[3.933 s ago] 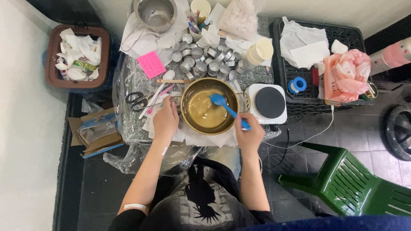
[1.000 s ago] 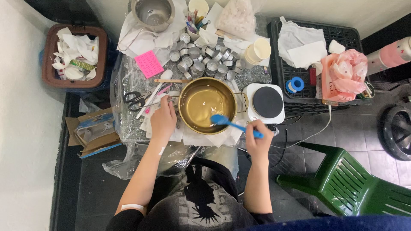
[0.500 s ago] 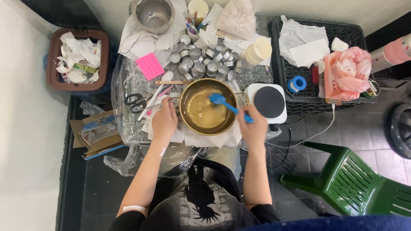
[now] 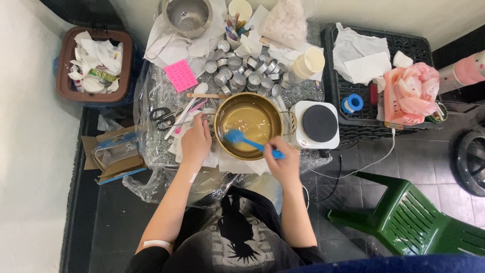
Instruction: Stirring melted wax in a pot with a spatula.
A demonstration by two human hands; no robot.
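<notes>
A gold metal pot (image 4: 248,107) holding yellowish liquid sits on a small table covered in clear plastic. My right hand (image 4: 283,163) grips the handle of a blue spatula (image 4: 242,140), whose head dips into the near left part of the pot. My left hand (image 4: 196,142) rests at the pot's left rim, its fingers against the side. Behind the pot stand several small silver tealight cups (image 4: 242,73).
A white single hot plate (image 4: 317,123) sits right of the pot. Scissors (image 4: 161,117), a pink sticky pad (image 4: 180,76) and wooden sticks lie to the left. A steel bowl (image 4: 188,14), a brown waste bin (image 4: 95,61), a black crate (image 4: 374,55) and a green plastic chair (image 4: 419,222) surround the table.
The spatula head has swept from the pot's right side to its near left side, and my right hand has shifted back toward me. My left hand stays at the rim.
</notes>
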